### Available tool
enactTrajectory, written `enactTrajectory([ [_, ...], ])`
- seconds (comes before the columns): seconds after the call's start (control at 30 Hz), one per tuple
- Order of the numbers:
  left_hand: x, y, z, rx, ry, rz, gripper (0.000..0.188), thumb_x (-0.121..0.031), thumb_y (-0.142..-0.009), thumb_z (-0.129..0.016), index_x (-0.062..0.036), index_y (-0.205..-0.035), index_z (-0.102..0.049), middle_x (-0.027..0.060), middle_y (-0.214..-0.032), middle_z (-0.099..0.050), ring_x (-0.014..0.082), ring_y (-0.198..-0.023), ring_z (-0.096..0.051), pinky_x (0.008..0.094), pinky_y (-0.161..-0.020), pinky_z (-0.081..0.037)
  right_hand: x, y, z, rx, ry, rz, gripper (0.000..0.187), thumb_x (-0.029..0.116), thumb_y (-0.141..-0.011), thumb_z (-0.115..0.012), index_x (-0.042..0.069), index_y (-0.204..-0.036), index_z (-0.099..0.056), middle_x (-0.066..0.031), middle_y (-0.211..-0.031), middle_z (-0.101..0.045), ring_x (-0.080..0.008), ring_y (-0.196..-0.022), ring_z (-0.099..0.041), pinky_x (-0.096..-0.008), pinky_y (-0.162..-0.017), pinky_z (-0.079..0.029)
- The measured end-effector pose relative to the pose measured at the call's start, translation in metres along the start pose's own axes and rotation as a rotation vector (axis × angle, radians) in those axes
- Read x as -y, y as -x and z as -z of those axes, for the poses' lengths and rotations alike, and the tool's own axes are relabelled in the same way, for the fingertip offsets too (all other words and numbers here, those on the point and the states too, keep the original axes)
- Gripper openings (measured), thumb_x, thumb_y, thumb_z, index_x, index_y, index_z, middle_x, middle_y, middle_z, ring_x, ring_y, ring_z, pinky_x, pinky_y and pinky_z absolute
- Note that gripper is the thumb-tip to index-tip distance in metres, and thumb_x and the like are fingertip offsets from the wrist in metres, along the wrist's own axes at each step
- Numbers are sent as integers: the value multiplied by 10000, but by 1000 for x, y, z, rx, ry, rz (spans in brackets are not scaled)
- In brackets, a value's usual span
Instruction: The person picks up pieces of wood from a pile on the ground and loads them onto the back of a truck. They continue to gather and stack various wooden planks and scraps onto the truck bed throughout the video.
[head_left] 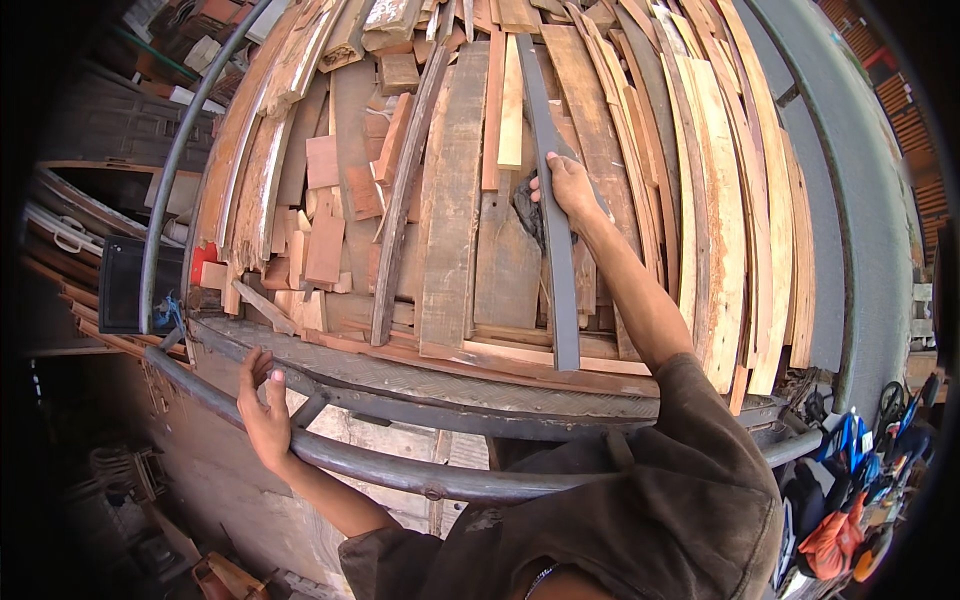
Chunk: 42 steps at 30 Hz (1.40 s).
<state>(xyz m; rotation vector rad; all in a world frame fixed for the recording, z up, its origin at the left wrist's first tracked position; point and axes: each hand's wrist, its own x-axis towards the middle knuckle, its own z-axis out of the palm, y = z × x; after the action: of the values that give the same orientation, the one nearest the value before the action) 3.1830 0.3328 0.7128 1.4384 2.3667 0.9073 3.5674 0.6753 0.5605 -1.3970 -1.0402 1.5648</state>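
Atop the wood pile (450, 220), right hand (565, 185) clasps a long grey plank (555, 250); below the pile, left hand (263, 405) grips the metal rail (400, 470).

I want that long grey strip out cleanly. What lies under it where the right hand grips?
Under the grey strip lie stacked wooden boards and a dark rag by the right hand. Deeper layers are covered.

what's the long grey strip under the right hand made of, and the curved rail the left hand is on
Long grey strip: probably painted or weathered wood, flat, matte, even grey, plank-shaped like the bare brown boards around it; metal can't be excluded. Curved grey rail under the left hand: seemingly metal tube, round, dull, scuffed.
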Motion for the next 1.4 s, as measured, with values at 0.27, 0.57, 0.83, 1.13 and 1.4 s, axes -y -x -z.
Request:
enactTrajectory([
  [0.27,3,7,3,15,-11,-5,450,-202,-997,-588,28,-1378,-522,203,-1220,-659,282,-1149,-628,397,-1027,-455,-39,-11,-48,-212,827,194,929,502,-866,-698,-45,-1499,-293,-359,-1488,-328,-531,-1322,-432,-558,-1062,-416],
  [0.57,-6,2,2,25,21,-14,452,-187,-981,-594,25,-1375,-524,202,-1226,-660,276,-1145,-625,389,-1026,-453,-72,-3,-69,-222,803,267,866,232,-863,-625,67,-1582,-172,-339,-1328,-490,-498,-1111,-604,-514,-959,-503],
  [0.83,-1,1,0,-12,30,-40,466,-177,-952,-639,18,-1362,-535,217,-1187,-682,313,-1110,-649,416,-1001,-475,-35,-6,-79,-149,1068,244,845,278,-822,-651,37,-1553,-303,-366,-1168,-596,-488,-998,-665,-537,-887,-532],
  [1.13,0,0,-1,-11,20,-46,482,-220,-957,-639,13,-1367,-534,220,-1191,-682,327,-1106,-652,426,-1002,-475,-41,16,-83,-204,1027,283,837,304,-788,-660,57,-1530,-365,-357,-1168,-595,-483,-982,-674,-531,-875,-538],
  [1.4,2,5,1,-16,32,-11,482,-197,-955,-643,32,-1365,-533,224,-1196,-679,308,-1105,-651,414,-1006,-474,-8,-32,-57,-170,976,226,824,327,-797,-720,158,-1536,-396,-370,-1427,-380,-508,-1108,-621,-517,-956,-521],
])
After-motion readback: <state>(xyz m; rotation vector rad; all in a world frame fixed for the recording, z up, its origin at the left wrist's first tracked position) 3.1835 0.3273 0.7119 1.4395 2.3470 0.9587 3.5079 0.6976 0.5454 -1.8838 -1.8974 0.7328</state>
